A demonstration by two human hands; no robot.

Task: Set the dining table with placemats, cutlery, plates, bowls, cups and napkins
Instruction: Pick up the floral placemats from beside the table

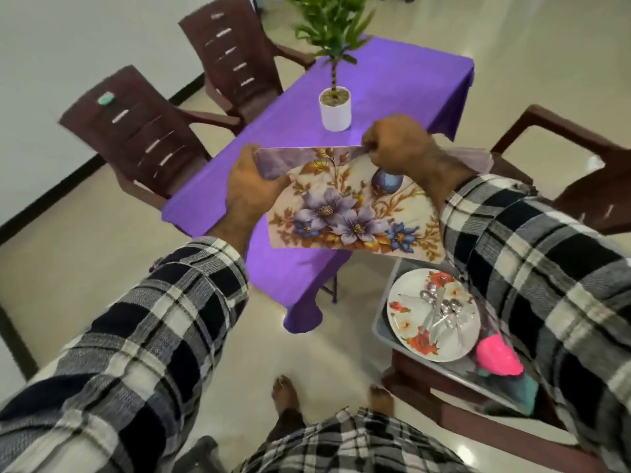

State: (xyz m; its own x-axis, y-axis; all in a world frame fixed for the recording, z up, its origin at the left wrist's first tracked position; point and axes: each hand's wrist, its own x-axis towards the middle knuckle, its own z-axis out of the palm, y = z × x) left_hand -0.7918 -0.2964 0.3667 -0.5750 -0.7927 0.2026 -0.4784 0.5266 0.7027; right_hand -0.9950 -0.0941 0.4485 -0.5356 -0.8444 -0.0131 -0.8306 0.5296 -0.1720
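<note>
Supplies, nearest, at the person's right: grey tray (384, 322) on a low brown stand, carrying a floral plate (406, 322) with a heap of cutlery (444, 308) lying on it; pink cup (499, 358) just beside the plate, partly hidden by the right sleeve. Bowls and napkins: not made out.

In hand, above the near end of the worktop: floral placemats (355, 213), apparently a small stack, held flat in the air. Left hand (249, 189) grips the left edge, fingers curled under it. Right hand (399, 145) pinches the far edge, seemingly peeling off one mat.

Worktop (392, 87), purple cloth: bears only a potted plant (335, 109). No mat, plate, cup or cutlery laid yet.

Chairs (136, 131): brown, drawn up around the worktop.

Status, judged: task at its very start; first placemat not yet down, every place setting remains.
</note>
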